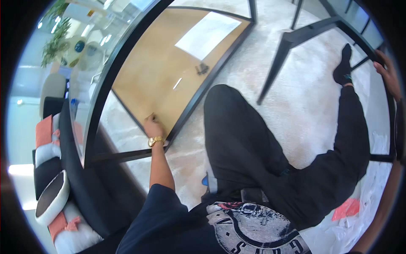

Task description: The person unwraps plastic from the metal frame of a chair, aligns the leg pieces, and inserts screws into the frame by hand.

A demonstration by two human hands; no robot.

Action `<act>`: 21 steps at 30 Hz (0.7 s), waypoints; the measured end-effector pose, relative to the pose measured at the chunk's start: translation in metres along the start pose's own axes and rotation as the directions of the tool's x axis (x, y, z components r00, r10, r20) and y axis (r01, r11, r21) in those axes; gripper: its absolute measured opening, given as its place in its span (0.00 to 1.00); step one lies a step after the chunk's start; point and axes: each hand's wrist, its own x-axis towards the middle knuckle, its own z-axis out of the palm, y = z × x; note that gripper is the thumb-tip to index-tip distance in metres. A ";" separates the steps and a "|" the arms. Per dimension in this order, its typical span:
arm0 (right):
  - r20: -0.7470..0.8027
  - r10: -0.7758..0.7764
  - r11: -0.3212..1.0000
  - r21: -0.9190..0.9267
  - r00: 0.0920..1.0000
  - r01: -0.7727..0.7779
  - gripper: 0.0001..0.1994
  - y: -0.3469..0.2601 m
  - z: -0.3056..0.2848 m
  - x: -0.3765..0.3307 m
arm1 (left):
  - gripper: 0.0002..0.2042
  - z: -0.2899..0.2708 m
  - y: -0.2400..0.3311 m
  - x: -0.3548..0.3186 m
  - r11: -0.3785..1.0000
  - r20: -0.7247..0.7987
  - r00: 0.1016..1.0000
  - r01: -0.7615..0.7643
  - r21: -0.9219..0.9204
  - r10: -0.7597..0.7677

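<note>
My left hand (153, 126), with a gold watch on its wrist, rests over the near corner of a tan board (144, 63) edged in black. Its fingers are curled closed, and whatever they hold is hidden. On the board lie a white sheet of paper (209, 35), a small cluster of dark hardware pieces (202, 68) and a thin white stick-like piece (177, 83). At the far right, my right hand (388, 74) grips a black frame (311, 31) with angled legs, which stands tilted above the carpet.
Another black frame bar (115, 67) rises on the left, beside the board. Beyond it is a dark sofa (91, 182) with pink and white cushions. My legs (241, 127) stretch across the pale carpet (237, 63). Clear plastic wrapping (372, 199) lies at the lower right.
</note>
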 end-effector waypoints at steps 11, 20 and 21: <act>0.078 -0.103 0.994 0.041 0.992 0.100 0.28 -0.109 -0.036 -0.023 | 0.06 -0.149 0.237 -0.084 0.556 -0.036 0.917 -0.271 -0.786 0.397; 0.003 -0.092 0.995 0.038 0.996 0.092 0.30 -0.083 -0.025 -0.015 | 0.09 -0.088 0.579 -0.109 -0.236 0.052 0.828 0.219 -0.947 0.558; 0.016 -0.078 0.997 0.019 0.997 0.078 0.30 -0.086 -0.028 -0.016 | 0.10 -0.080 0.601 -0.105 -0.284 0.098 0.831 0.294 -0.912 0.548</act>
